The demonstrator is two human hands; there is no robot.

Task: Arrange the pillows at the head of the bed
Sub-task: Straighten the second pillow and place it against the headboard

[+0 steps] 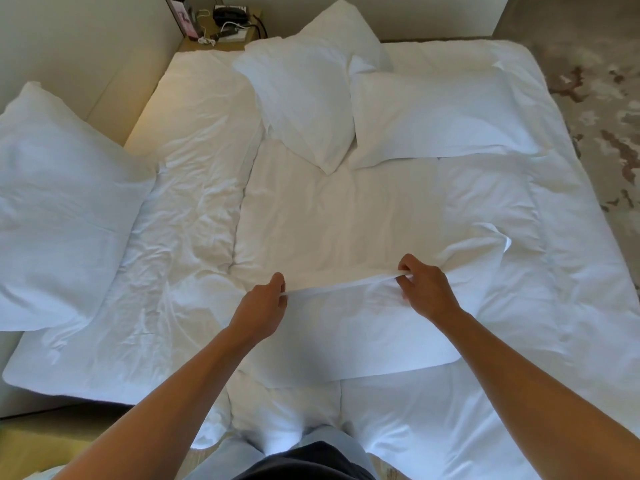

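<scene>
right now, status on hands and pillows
Both hands, left and right, pinch the near pillow edge. Far pillows heaped mid-bed. Nothing blocking.

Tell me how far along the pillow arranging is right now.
Early stage. Nothing looks finally placed: three pillows lie scattered on the bed. In hand: left hand and right hand pinch the pillowcase edge. Left: lining up all pillows.
</scene>
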